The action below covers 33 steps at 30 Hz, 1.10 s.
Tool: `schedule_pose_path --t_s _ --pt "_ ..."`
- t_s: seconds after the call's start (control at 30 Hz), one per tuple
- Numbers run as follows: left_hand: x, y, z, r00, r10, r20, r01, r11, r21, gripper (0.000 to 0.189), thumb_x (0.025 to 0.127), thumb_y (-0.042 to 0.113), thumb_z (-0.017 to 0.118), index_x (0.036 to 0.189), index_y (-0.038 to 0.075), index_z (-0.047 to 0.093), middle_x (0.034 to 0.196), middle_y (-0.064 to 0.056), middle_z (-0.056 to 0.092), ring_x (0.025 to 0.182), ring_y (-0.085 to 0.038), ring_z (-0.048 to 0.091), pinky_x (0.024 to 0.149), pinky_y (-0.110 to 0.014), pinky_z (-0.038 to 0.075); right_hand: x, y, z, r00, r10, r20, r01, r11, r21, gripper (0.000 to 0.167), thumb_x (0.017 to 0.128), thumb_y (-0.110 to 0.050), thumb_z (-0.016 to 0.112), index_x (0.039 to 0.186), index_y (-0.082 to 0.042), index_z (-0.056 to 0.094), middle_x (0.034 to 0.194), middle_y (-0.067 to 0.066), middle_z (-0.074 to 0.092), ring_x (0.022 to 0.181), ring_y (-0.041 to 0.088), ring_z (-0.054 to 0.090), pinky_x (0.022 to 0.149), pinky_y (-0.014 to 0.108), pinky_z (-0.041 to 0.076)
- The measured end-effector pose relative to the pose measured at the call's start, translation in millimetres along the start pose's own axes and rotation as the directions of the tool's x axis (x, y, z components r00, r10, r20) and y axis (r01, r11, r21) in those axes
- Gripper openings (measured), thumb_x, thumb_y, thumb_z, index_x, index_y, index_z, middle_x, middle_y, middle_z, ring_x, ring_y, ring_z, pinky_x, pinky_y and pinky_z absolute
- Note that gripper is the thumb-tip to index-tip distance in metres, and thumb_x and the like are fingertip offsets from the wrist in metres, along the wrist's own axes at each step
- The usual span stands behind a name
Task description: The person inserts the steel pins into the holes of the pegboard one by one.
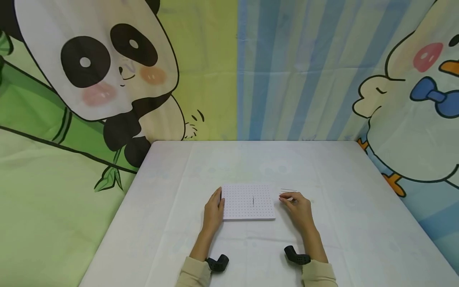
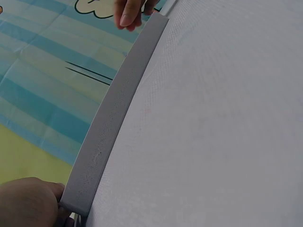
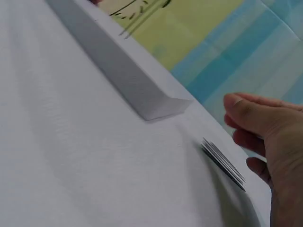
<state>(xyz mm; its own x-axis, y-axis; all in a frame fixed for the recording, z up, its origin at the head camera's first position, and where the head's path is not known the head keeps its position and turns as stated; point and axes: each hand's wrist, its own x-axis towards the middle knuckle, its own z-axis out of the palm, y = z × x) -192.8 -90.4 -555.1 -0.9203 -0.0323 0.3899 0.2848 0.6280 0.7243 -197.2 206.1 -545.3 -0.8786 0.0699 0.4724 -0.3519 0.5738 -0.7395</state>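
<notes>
"Where are we with the board point(image 1: 231, 213)?"

"It lies flat on the tabletop point(image 1: 172, 239), our left grip point(image 1: 213, 209) pinching its left edge. Two thin rods point(image 2: 89, 71) stand in it, so we're probably at the step of picking up another."

"And our right grip point(image 1: 298, 205)?"

"Thumb and fingertips close together beside loose rods point(image 3: 222, 164), right of the board; we can't tell whether they pinch one. Next, we'd likely need a single rod, turned upright over the board."

Panda print point(image 1: 104, 67) on green backdrop point(image 1: 53, 223); blue-striped backdrop point(image 1: 297, 71) with bow-tied figure point(image 1: 412, 131), cut off, probably duck; white-covered table point(image 1: 154, 239).
</notes>
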Motion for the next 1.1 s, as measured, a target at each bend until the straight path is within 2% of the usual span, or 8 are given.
schedule_pose_path --t_s 0.1,0.23,0.43,0.57,0.8,1.1 --pt "-0.4 -0.3 -1.5 1.0 -0.01 0.0 0.01 1.0 -0.001 0.043 0.093 0.005 0.053 0.134 -0.005 0.043 0.135 -0.02 0.046 0.126 -0.031 0.041 0.105 -0.039 0.034 -1.7 12 -11 0.997 0.079 -0.015 -0.079 0.996 -0.049 0.009 0.076 -0.024 0.075 0.084 -0.02 0.072 0.083 -0.01 0.066 0.077 0.008 0.052 0.064 0.02 0.043" --pt "-0.2 -0.8 -1.2 1.0 0.008 -0.019 -0.008 1.0 0.008 0.042 0.092 0.004 0.054 0.132 -0.006 0.045 0.133 -0.02 0.047 0.124 -0.032 0.043 0.104 -0.041 0.035 -2.5 24 -23 0.992 0.123 -0.009 -0.123 0.987 -0.105 0.01 0.075 -0.024 0.076 0.084 -0.019 0.073 0.085 -0.006 0.065 0.078 0.01 0.048 0.062 0.024 0.039" --pt "0.8 0.2 -1.7 0.999 0.034 -0.041 -0.034 0.999 -0.002 0.042 0.091 0.002 0.055 0.131 -0.007 0.046 0.132 -0.021 0.048 0.123 -0.033 0.044 0.103 -0.043 0.037 1.4 28 -26 0.993 0.113 0.042 -0.106 0.986 -0.132 0.011 0.075 -0.022 0.076 0.083 -0.015 0.075 0.091 0.001 0.065 0.081 0.014 0.047 0.063 0.027 0.036" --pt "1.6 0.7 -1.7 0.999 0.022 -0.034 -0.022 1.0 -0.006 0.042 0.091 0.003 0.054 0.132 -0.005 0.045 0.133 -0.02 0.048 0.124 -0.032 0.043 0.104 -0.041 0.036 3.9 27 -25 0.993 0.097 0.075 -0.086 0.987 -0.135 0.008 0.073 -0.018 0.077 0.079 -0.013 0.075 0.091 0.004 0.064 0.083 0.018 0.047 0.067 0.031 0.035" --pt "1.3 0.7 -1.6 1.0 -0.007 -0.011 0.007 1.0 -0.019 0.043 0.092 0.004 0.054 0.133 -0.004 0.045 0.134 -0.019 0.047 0.126 -0.028 0.042 0.105 -0.038 0.035 2.9 27 -25 0.987 0.113 0.113 -0.095 0.983 -0.157 0.007 0.072 -0.017 0.078 0.077 -0.013 0.075 0.092 0.006 0.062 0.087 0.022 0.046 0.073 0.036 0.036" --pt "-0.5 -0.9 -0.7 1.0 0.0 -0.002 0.0 1.0 -0.024 0.042 0.093 0.006 0.053 0.133 -0.006 0.044 0.134 -0.019 0.046 0.126 -0.029 0.041 0.105 -0.038 0.034 -1.2 28 -24 0.992 0.044 0.122 -0.021 0.983 -0.18 0.005 0.074 -0.012 0.077 0.074 -0.01 0.072 0.084 0.005 0.06 0.079 0.021 0.043 0.064 0.032 0.033"
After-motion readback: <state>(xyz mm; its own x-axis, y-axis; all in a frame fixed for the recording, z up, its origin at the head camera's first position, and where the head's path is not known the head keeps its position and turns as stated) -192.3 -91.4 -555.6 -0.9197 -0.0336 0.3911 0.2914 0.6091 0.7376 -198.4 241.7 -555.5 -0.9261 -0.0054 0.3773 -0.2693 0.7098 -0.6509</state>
